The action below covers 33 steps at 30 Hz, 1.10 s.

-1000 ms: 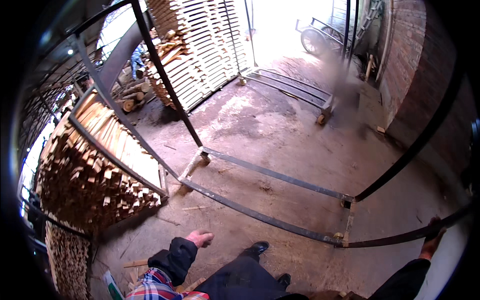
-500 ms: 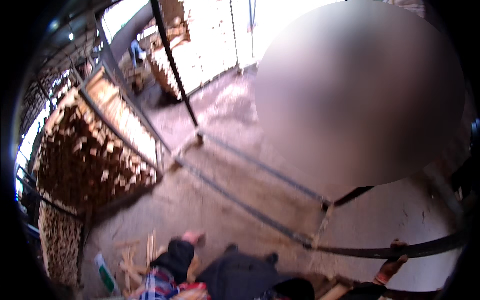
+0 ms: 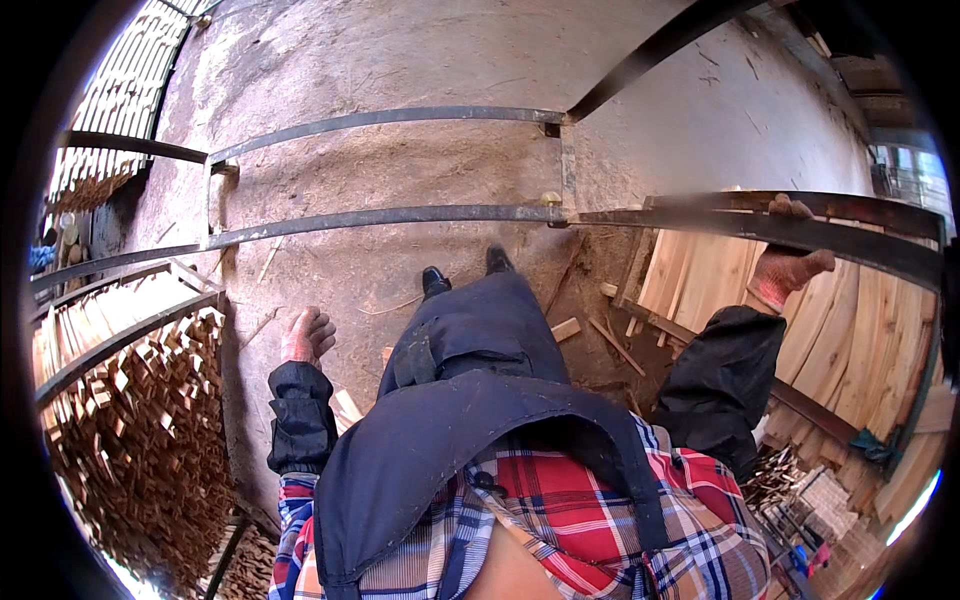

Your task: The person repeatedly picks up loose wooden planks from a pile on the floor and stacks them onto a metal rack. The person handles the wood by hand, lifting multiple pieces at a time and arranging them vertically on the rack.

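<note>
My right hand (image 3: 790, 272), in a pinkish work glove, is closed round a dark metal bar of a frame (image 3: 700, 218), with fingers showing over the bar's far side. The frame's long bars (image 3: 380, 215) run across the floor in front of my feet. Crosspieces join them at left and right. My left hand (image 3: 308, 335), also gloved, hangs beside my left thigh with its fingers curled in. Nothing shows in it, and it is apart from the frame.
A rack packed with cut wooden sticks (image 3: 140, 430) stands at left. On the right, pale boards (image 3: 830, 310) lie in a stack behind a metal edge. Loose wood scraps (image 3: 615, 345) are strewn on the floor (image 3: 370, 290) near my feet. Another stack of slats (image 3: 125, 80) is at far left.
My view has swung and dropped, so my body, feet and the right-hand boards now show. My right hand stays at the metal bar; my left hangs at my side.
</note>
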Available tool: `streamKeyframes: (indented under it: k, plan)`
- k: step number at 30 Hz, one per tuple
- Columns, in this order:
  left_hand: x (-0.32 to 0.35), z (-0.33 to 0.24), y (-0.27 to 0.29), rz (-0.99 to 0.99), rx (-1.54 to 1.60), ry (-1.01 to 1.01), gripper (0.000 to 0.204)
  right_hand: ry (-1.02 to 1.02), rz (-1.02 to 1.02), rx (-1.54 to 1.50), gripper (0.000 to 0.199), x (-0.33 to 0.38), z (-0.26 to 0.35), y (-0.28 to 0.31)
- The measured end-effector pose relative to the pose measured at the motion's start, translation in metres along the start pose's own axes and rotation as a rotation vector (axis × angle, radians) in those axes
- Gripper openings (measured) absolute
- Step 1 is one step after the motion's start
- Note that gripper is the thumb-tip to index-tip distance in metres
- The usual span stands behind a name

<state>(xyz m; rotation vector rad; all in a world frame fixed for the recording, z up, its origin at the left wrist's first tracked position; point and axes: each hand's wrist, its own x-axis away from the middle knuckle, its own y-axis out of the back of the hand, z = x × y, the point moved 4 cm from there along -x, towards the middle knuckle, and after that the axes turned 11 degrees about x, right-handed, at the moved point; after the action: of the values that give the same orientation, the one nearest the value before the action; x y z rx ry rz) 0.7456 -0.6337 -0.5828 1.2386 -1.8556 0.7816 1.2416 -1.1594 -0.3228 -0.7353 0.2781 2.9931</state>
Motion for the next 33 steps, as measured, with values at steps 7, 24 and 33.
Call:
streamKeyframes:
  k: [7,24,33]
  plan:
    - [0.004,0.012,-0.02,-0.019,-0.061,-0.11,0.039,-0.119,-0.089,0.18,0.084,0.026,-0.041,0.059]
    - [0.005,0.066,0.206,-0.164,0.488,-0.103,0.026,-0.663,1.063,0.274,0.03,0.325,-0.085,-0.47]
    - [0.036,0.111,0.341,-0.711,0.316,-0.337,0.038,0.483,1.839,-0.21,0.048,0.553,0.229,-1.067]
